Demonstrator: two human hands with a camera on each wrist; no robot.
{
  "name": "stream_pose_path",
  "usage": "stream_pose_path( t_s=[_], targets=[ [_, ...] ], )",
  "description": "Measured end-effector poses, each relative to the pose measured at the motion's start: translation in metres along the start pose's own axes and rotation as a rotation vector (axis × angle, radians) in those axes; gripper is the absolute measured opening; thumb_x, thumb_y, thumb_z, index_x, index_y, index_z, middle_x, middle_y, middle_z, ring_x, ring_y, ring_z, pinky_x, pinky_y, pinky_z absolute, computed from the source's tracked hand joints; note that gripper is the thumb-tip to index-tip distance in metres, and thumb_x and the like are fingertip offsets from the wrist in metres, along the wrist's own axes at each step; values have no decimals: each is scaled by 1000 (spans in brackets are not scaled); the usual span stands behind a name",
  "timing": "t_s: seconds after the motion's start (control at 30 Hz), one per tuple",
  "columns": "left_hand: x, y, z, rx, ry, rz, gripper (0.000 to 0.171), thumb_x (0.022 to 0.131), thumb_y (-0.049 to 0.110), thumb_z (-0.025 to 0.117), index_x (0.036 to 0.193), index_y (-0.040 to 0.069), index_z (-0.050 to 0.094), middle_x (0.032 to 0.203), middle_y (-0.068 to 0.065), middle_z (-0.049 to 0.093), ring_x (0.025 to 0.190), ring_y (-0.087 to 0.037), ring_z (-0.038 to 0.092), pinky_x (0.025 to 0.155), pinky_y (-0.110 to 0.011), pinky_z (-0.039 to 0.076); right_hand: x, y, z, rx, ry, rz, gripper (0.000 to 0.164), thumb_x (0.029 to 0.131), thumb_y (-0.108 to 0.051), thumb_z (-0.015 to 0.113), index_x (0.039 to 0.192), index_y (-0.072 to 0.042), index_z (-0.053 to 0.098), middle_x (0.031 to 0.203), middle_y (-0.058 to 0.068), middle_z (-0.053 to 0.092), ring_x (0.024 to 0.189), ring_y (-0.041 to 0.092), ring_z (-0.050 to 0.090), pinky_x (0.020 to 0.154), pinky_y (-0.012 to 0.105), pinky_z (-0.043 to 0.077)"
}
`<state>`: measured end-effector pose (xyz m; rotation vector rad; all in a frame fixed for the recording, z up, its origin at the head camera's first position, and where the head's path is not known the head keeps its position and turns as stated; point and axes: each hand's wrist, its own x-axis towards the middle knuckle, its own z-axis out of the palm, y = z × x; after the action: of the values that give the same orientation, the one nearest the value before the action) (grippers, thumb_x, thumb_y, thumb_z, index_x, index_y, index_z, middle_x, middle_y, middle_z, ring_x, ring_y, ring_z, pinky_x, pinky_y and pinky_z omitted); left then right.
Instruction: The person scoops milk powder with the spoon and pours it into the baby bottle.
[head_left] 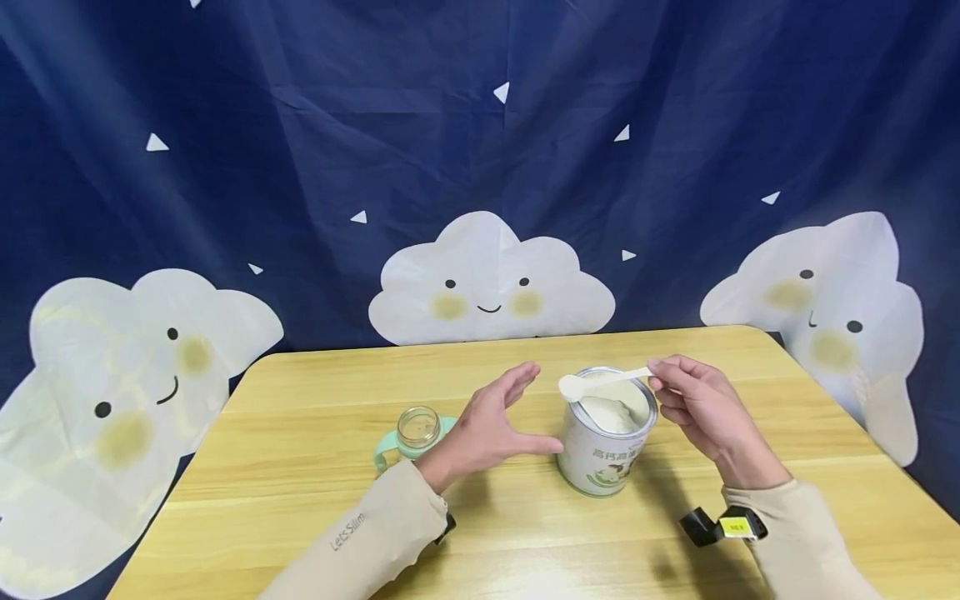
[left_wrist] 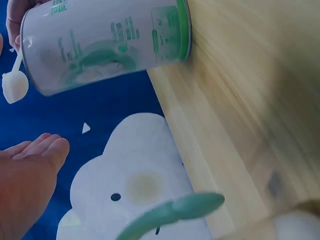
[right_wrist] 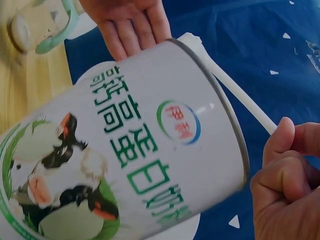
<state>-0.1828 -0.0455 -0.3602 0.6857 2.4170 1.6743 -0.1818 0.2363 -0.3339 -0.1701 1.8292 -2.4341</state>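
Observation:
A milk powder can (head_left: pixel 596 458) with a cow on its label stands without a lid, pale powder (head_left: pixel 611 414) showing inside. My right hand (head_left: pixel 708 412) pinches the handle end of a white scoop (head_left: pixel 573 388), whose bowl is over the can's left rim. In the left wrist view the scoop's bowl (left_wrist: pixel 15 86) looks heaped with powder. Left of the can, my left hand (head_left: pixel 487 429) is held with fingers extended and thumb spread toward the can, holding nothing. Behind that wrist is a clear bottle (head_left: pixel 417 427) with a mint-green handle, its mouth uncovered and its lower part hidden.
The wooden table (head_left: pixel 300 467) carries the can and the bottle. Beyond its back edge hangs a dark blue curtain (head_left: pixel 420 150) with smiling white clouds and small white triangles.

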Motion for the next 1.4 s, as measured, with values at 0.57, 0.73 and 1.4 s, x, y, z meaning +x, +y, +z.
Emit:
stream_pose_path(
  t_s=[0.57, 0.73, 1.4],
  targets=[
    [-14, 3, -25, -6, 59, -22, 105, 70, 25, 93, 155, 10, 34, 155, 2, 41, 142, -14, 37, 115, -29, 32, 6, -7, 29, -18, -17, -15, 28, 102, -5, 53, 76, -11, 61, 69, -5, 58, 50, 3, 33, 47, 22, 13],
    [-19, 2, -33, -6, 67, 11, 102, 72, 20, 93, 154, 7, 34, 155, -3, 42, 142, -18, 38, 115, -33, 33, 8, -8, 39, -15, -24, -13, 29, 102, -4, 52, 75, -12, 60, 68, -5, 58, 49, 2, 34, 47, 21, 13],
    [-48, -9, -83, 6, 131, 25, 95, 75, 19, 90, 152, 5, 37, 154, -8, 42, 142, -22, 39, 115, -39, 33, 12, 4, 84, -91, 11, -7, 25, 99, -3, 57, 76, -10, 58, 65, -4, 59, 49, 3, 33, 43, 16, 21]
  ],
)
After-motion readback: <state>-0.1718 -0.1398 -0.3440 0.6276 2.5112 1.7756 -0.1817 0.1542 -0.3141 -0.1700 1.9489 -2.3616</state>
